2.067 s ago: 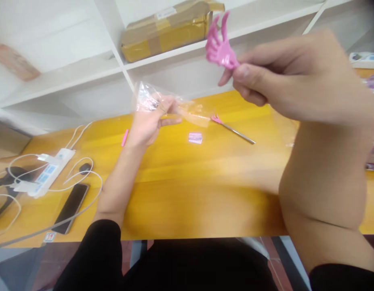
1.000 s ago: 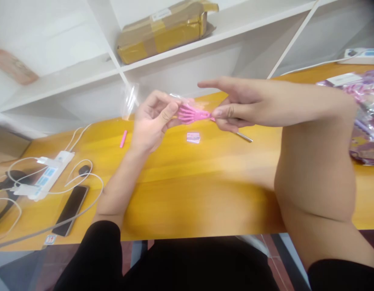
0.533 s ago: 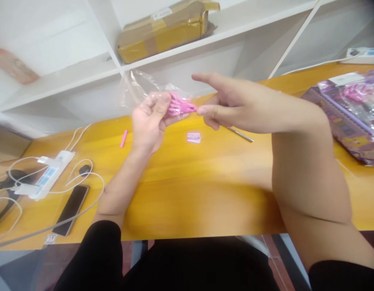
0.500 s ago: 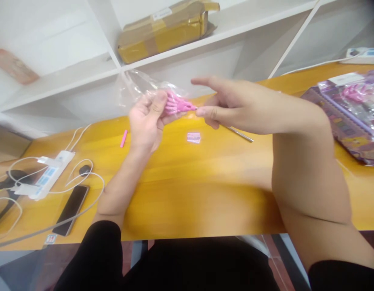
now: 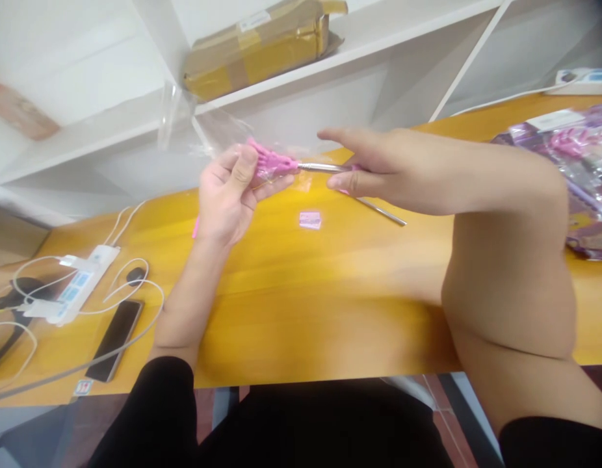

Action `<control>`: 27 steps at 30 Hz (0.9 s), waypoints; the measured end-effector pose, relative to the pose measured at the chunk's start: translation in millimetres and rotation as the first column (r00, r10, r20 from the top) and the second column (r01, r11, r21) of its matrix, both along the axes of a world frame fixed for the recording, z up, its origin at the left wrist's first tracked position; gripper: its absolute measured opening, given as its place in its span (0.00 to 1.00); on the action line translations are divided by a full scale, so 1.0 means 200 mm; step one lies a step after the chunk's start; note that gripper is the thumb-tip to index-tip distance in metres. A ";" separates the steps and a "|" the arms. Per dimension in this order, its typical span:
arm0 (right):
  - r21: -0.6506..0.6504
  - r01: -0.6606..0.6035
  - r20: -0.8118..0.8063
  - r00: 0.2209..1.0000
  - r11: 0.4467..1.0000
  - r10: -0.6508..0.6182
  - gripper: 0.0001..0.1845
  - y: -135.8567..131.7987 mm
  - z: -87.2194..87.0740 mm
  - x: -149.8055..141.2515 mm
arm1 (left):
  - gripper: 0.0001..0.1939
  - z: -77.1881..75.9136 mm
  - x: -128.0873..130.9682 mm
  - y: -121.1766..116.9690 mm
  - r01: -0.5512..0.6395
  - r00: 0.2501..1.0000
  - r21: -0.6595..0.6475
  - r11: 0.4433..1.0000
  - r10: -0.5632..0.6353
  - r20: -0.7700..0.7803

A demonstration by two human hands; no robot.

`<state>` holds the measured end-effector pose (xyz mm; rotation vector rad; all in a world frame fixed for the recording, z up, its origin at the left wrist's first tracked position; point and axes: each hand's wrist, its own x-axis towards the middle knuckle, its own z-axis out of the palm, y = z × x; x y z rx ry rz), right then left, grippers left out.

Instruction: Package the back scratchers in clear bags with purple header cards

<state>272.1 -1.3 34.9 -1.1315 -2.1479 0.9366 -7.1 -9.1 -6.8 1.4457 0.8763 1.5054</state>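
Note:
My left hand (image 5: 230,188) pinches the pink, hand-shaped head of a back scratcher (image 5: 274,161), with thumb on top and fingers beneath. A shiny metal rod (image 5: 323,168) runs from the head to the right. My right hand (image 5: 374,169) closes thumb and curled fingers round the rod's far end, index finger stretched out; a bit of pink shows there. A clear plastic bag (image 5: 223,127) hangs about my left hand. Beneath my right hand a second thin metal rod (image 5: 386,213) lies on the table. A small pink-purple card (image 5: 309,220) lies between the hands.
At left on the wooden table (image 5: 291,312) are a power strip (image 5: 81,286), white cables and a phone (image 5: 114,340). Purple packages (image 5: 591,188) with pink items lie at right. Behind stands a white shelf holding a brown taped parcel (image 5: 262,52). A pink piece (image 5: 195,227) lies beside my left wrist.
My hands have moved apart, the left one slightly left and the right one to the right. A length of metal rod now shows between the pink head and my right hand.

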 end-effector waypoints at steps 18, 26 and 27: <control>0.167 -0.020 0.031 0.999 0.986 0.015 0.45 -0.06 -0.04 -0.10 | 0.24 -0.01 0.10 -0.03 0.164 0.986 -0.015 0.986 -0.165 -0.023; 0.173 -0.022 0.097 0.995 0.985 0.005 0.48 -0.06 -0.02 -0.08 | 0.23 0.01 0.05 0.02 -0.036 0.996 0.073 0.997 0.030 0.085; 0.178 -0.016 0.091 0.996 0.984 0.000 0.48 -0.06 -0.03 -0.09 | 0.21 0.00 0.06 0.02 -0.025 0.994 0.076 0.997 0.017 0.109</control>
